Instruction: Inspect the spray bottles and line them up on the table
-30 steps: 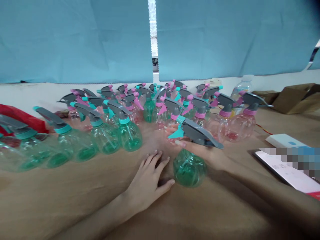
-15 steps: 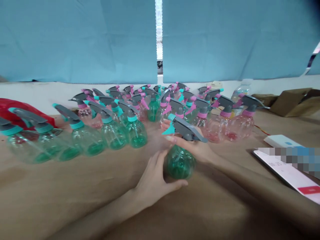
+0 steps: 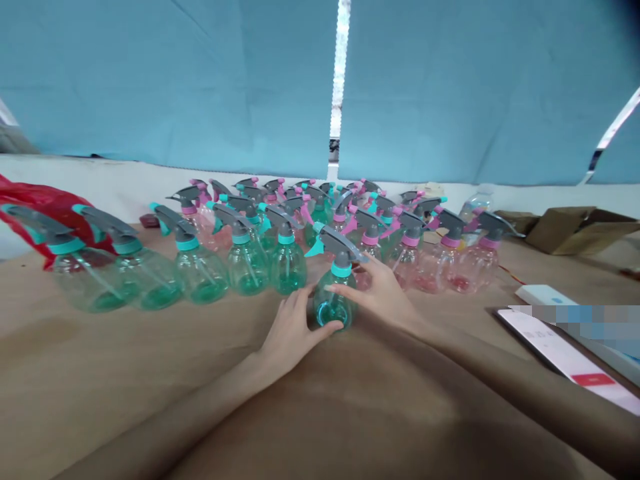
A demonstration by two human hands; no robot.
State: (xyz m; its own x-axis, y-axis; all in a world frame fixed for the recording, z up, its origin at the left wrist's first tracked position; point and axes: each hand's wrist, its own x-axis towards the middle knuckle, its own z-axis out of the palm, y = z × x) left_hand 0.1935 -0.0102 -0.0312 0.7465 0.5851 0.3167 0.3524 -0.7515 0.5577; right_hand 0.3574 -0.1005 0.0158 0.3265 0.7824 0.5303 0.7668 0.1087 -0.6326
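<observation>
A green spray bottle [image 3: 332, 303] with a grey and teal trigger head stands upright on the brown table [image 3: 150, 373], at the right end of a row of green bottles [image 3: 240, 267]. My left hand [image 3: 293, 330] cups its base from the left, thumb under the front. My right hand [image 3: 380, 293] rests against its right side, fingers curled at the neck. Both hands touch the bottle.
Several green spray bottles line up to the left [image 3: 125, 273], and pink ones [image 3: 450, 260] cluster behind and to the right. A red bag [image 3: 35, 200] lies far left. A phone [image 3: 560, 347] and a white box [image 3: 545, 293] lie at the right, cardboard [image 3: 575, 230] beyond. Blue curtain behind.
The bottle went from tilted and lifted in my right hand to standing upright beside the green row, farther from me. My left hand followed and closed around its base.
</observation>
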